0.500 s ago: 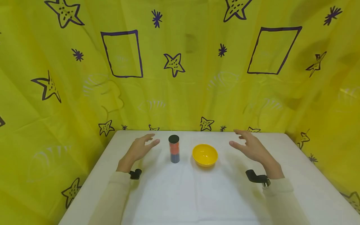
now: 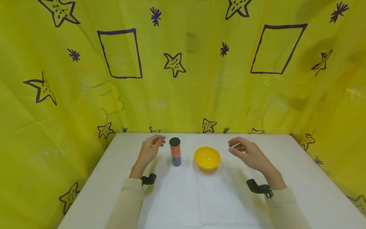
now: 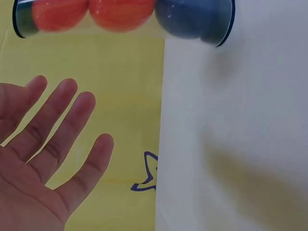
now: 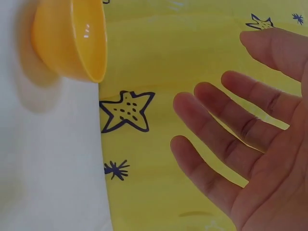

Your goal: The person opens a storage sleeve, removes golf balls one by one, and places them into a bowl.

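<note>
A clear tube (image 2: 175, 153) with a dark lid stands upright on the white table. Through its wall in the left wrist view show two red balls (image 3: 121, 13) and a dark blue-grey ball (image 3: 182, 18). Just left of the tube hovers my left hand (image 2: 151, 149), fingers loosely bent and apart from it. To the tube's right sits a yellow bowl (image 2: 207, 159), its glossy inside facing up. My right hand (image 2: 249, 153) is held in the air right of the bowl, fingers spread and lightly bent, with nothing in the palm.
The white tabletop (image 2: 186, 200) runs back to a yellow curtain (image 2: 197, 95) printed with stars and frames, which also hangs along both sides. Each wrist wears a black camera mount, such as the right one (image 2: 257, 187).
My left hand has moved right, closer to the tube, and turned. My right hand has shifted slightly left, its fingers drawn in a little. Tube and bowl stay in place.
</note>
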Demonstrator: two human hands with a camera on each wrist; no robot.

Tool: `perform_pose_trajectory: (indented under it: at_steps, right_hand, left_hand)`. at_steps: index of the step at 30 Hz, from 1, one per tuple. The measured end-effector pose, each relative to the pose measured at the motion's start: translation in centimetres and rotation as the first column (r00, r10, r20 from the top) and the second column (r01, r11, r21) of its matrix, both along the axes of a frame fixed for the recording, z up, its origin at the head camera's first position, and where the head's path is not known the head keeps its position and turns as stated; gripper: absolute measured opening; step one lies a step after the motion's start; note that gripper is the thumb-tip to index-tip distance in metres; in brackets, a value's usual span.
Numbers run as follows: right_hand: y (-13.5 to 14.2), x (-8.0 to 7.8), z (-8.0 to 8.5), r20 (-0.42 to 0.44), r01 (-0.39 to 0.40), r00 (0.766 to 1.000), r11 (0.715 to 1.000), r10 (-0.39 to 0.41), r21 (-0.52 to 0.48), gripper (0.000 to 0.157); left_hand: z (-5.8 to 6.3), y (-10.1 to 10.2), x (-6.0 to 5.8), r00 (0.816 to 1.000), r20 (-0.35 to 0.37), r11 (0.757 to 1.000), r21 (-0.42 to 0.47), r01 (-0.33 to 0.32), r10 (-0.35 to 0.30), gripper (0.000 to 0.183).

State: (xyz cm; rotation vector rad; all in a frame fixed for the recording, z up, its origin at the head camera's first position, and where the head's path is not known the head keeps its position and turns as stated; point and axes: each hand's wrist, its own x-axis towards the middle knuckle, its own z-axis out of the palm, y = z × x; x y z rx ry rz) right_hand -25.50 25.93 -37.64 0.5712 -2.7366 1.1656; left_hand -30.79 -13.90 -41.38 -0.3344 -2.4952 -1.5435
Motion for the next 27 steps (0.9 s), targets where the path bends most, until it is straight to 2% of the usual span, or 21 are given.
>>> perform_pose_trajectory:
  at_steps: [5,9,12,17,20,27]
  right_hand:
    - [-0.4,0.1,-0.2,-0.011,-0.027,1.000,0.999,0.026,-0.018,0.023]
    - [-0.8,0.2,-0.3,-0.011,-0.040,0.999,0.999,0.040,-0.023,0.023]
    - [-1.2,0.2,-0.4,-0.009,-0.063,0.998,0.998,0.063,-0.015,0.023]
    - [-2.0,0.4,-0.7,-0.028,-0.092,0.995,0.996,0.093,0.018,0.021]
    - [-2.6,0.5,-0.9,-0.022,-0.115,0.993,0.993,0.116,0.024,0.019]
    - [-4.0,0.7,-1.4,0.003,-0.210,0.978,0.978,0.210,0.018,0.017]
  left_hand:
    - [-0.7,0.5,0.1,1.000,0.010,0.999,-0.032,0.017,-0.017,0.029]
    - [-1.0,1.1,0.0,0.995,0.034,0.991,-0.095,0.093,-0.090,0.039]
    - [-1.0,1.4,0.0,0.986,0.073,0.973,-0.163,0.161,-0.150,0.044]
    - [-1.1,2.0,0.4,0.968,0.124,0.948,-0.211,0.240,-0.218,0.037]
    - [-1.4,2.4,0.3,0.965,0.142,0.946,-0.210,0.248,-0.221,0.035]
    - [-2.7,3.0,-0.1,0.971,0.176,0.953,-0.227,0.203,-0.165,0.039]
